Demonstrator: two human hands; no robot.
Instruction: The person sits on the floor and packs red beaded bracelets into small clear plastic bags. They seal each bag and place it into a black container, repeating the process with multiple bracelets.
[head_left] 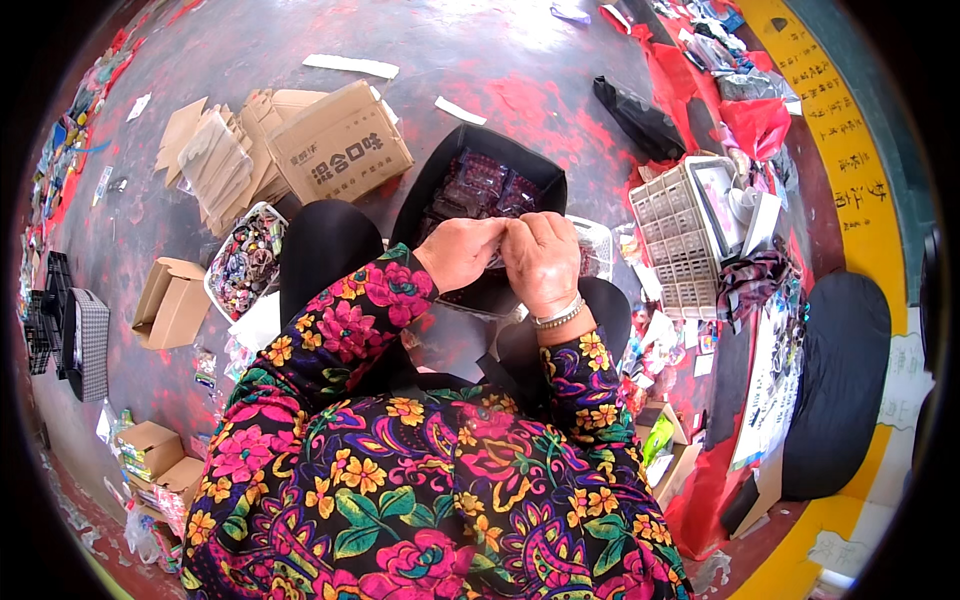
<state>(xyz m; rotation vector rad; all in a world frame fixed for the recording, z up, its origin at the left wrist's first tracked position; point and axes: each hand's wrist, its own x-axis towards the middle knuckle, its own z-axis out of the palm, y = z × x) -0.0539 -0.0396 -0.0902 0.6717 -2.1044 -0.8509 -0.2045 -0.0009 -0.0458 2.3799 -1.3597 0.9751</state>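
My left hand (461,252) and my right hand (541,262) meet fingertip to fingertip over a black bin (418,196) between my knees. Both are closed in a pinch; whatever they hold, if anything, is too small or hidden to make out. A bracelet (558,314) circles my right wrist. Inside the bin lie several clear packets (478,180) with dark reddish contents. My hands cover the near part of the bin.
Left of my knee stands a white basket (212,280) of small colourful items. Beyond it are a cardboard carton (345,142) and flattened cardboard (215,165). A small open box (168,303) sits farther left. At right is a beige plastic crate (682,238), with scraps around it.
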